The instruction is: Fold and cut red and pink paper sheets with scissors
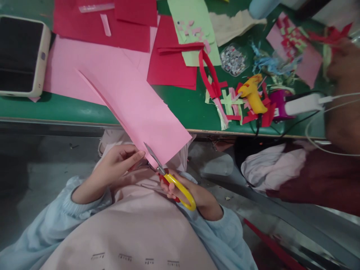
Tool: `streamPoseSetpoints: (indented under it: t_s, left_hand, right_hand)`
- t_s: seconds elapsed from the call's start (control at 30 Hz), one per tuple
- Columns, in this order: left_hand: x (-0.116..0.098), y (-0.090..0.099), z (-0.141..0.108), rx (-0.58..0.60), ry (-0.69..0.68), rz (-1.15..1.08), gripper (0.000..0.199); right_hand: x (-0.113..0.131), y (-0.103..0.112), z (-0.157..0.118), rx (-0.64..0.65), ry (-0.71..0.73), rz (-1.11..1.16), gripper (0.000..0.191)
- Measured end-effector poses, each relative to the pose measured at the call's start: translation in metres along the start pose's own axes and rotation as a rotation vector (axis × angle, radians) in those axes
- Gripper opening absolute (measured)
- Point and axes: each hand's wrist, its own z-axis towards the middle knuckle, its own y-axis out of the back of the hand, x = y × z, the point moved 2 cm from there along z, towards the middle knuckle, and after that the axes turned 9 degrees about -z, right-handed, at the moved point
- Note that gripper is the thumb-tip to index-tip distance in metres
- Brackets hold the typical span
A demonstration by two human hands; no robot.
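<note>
A long pink sheet of paper (140,101) slants over the table's front edge, its near end above my lap. My left hand (120,159) pinches the near left edge of this sheet between thumb and fingers. In my right hand (170,183) is a pair of scissors (180,187) with one yellow and one red handle. The scissor blades lie apart around the sheet's near end, one blade on top of the paper. A narrow strip along the left edge stands partly separated from the sheet.
Red sheets (171,56), a pale green sheet (197,30) and a phone (21,56) lie on the green table (75,108). A yellow glue gun (253,93) rests among paper scraps, near a tub of beads (233,60) and a white plug (303,104). Another person's arm (344,86) is at right.
</note>
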Motion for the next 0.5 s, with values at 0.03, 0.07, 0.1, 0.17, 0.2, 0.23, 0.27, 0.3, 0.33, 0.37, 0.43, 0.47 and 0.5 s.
streamPoseSetpoints:
  t_s: [0.03,0.07,0.1,0.17,0.2,0.23,0.27,0.3,0.33,0.37,0.43,0.47,0.5]
  left_hand:
    - [0.0000,0.0000,-0.0003,0.000,0.002,0.001,0.044]
    - [-0.0002,0.0002,-0.0006,-0.002,0.004,0.002,0.044]
    - [-0.0004,0.0003,-0.0010,-0.001,0.007,0.002,0.044]
    - [-0.0009,0.0007,-0.0016,-0.001,0.015,0.006,0.044]
    - [-0.0012,0.0009,-0.0018,-0.001,0.018,0.009,0.044]
    - [-0.0015,0.0010,-0.0018,0.001,0.018,0.012,0.044]
    - [-0.0019,0.0010,-0.0017,0.002,0.017,0.015,0.044]
    - [-0.0023,0.0010,-0.0015,0.004,0.015,0.017,0.044]
    - [-0.0027,0.0010,-0.0013,0.005,0.013,0.020,0.044]
    - [-0.0030,0.0010,-0.0011,0.006,0.012,0.024,0.044]
    - [-0.0032,0.0010,-0.0008,0.005,0.015,0.029,0.044]
    - [-0.0032,0.0011,-0.0008,0.005,0.020,0.028,0.043]
    - [-0.0032,0.0010,-0.0008,0.008,0.026,0.026,0.042]
  right_hand:
    - [0.0012,0.0001,-0.0004,-0.001,-0.001,0.000,0.045]
    - [0.0024,0.0004,-0.0010,-0.008,-0.004,-0.004,0.044]
    - [0.0036,0.0008,-0.0016,-0.019,-0.010,-0.010,0.043]
    - [0.0051,0.0017,-0.0026,-0.042,-0.025,-0.028,0.042]
    - [0.0054,0.0022,-0.0029,-0.055,-0.032,-0.037,0.043]
    - [0.0052,0.0026,-0.0029,-0.068,-0.041,-0.046,0.043]
    - [0.0048,0.0029,-0.0027,-0.077,-0.051,-0.055,0.044]
    - [0.0041,0.0032,-0.0024,-0.083,-0.060,-0.065,0.045]
    - [0.0034,0.0033,-0.0021,-0.089,-0.069,-0.076,0.046]
    - [0.0030,0.0035,-0.0018,-0.094,-0.074,-0.088,0.045]
    - [0.0035,0.0036,-0.0020,-0.102,-0.071,-0.108,0.044]
    - [0.0045,0.0037,-0.0026,-0.103,-0.065,-0.118,0.043]
    - [0.0060,0.0037,-0.0035,-0.106,-0.060,-0.126,0.042]
